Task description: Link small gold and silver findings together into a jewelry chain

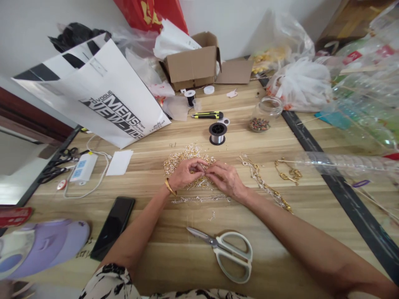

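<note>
My left hand [189, 172] and my right hand [225, 177] meet over a pile of small gold and silver beads [177, 160] on the wooden table. Thumbs and fingertips of both hands are pinched together, nearly touching one another. Whatever lies between them is too small to make out. Just below the hands, a silver chain [199, 199] stretches sideways on the wood. Right of my right hand lie strands of gold and silver chain [260, 180]. Nearer to me rest scissors [226, 251] with white handles, and a few tiny silver bits [212, 215] sit above them.
Behind the pile stand a wire spool [217, 133], a yellow-black cutter knife [207, 115] and a glass jar [264, 114] of beads. At left are a white paper bag [109, 91], a power strip [83, 168] and a phone [114, 227]. Plastic bottles [364, 120] crowd the right side.
</note>
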Motion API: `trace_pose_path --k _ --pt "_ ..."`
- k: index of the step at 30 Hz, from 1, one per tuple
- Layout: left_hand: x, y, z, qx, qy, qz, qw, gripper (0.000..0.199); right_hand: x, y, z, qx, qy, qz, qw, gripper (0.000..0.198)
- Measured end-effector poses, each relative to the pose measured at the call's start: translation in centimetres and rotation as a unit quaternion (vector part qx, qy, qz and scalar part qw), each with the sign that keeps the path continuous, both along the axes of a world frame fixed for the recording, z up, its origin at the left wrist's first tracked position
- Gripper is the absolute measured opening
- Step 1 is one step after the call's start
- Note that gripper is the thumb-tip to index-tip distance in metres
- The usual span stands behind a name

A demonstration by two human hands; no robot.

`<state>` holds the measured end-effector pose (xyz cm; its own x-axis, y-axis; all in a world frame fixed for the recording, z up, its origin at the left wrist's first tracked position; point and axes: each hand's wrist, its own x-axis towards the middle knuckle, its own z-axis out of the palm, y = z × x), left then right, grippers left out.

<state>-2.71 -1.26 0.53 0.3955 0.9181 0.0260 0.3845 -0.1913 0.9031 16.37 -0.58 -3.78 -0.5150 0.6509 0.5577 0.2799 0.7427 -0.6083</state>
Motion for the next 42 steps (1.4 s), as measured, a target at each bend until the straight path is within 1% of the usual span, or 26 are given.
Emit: trace_pose_path --k 7,13,16,19,22,26,28,31,33,36,42 --pt "0.0 0.0 0.0 0.002 0.001 0.008 1.000 0.025 -0.1 0.0 0.1 0.004 -0.005 -0.006 1.000 0.010" --pt "0.1 -0.1 0.0 0.019 0.009 0.016 1.000 0.024 -0.1 0.0 0.1 0.013 -0.015 0.001 1.000 0.011" --pt "0.0 -0.1 0.2 0.032 0.029 0.019 0.999 0.024 -0.1 -0.1 0.3 0.012 -0.016 -0.004 1.000 0.012" --pt "-0.4 -0.2 0.6 0.052 0.078 0.020 0.995 0.025 -0.1 -0.2 0.5 0.001 -0.011 -0.008 1.000 0.011" --pt "-1.2 -0.3 1.1 0.079 0.147 0.023 0.986 0.026 0.0 -0.2 0.7 -0.012 -0.005 -0.009 1.000 0.009" --pt "-2.6 -0.5 1.6 0.119 0.267 -0.007 0.956 0.017 0.0 -0.2 0.9 -0.016 -0.006 -0.012 1.000 0.009" --pt "-3.1 -0.7 1.9 0.123 0.318 -0.035 0.939 0.010 -0.1 -0.3 1.0 -0.018 -0.006 -0.013 1.000 0.009" --pt "-3.5 -1.0 2.2 0.113 0.364 -0.063 0.923 0.008 -0.1 -0.3 1.1 -0.027 -0.001 -0.010 1.000 0.008" --pt "-3.7 -1.1 2.3 0.098 0.373 -0.070 0.920 0.008 -0.2 -0.3 1.1 -0.029 0.003 -0.007 1.000 0.008" --pt "-3.8 -1.0 1.9 0.090 0.360 -0.074 0.926 0.009 -0.2 -0.2 1.0 -0.028 0.003 -0.008 1.000 0.008" --pt "-3.4 -0.7 0.5 0.124 0.346 -0.069 0.927 0.014 -0.2 -0.2 0.9 -0.035 0.000 -0.011 0.999 0.009"
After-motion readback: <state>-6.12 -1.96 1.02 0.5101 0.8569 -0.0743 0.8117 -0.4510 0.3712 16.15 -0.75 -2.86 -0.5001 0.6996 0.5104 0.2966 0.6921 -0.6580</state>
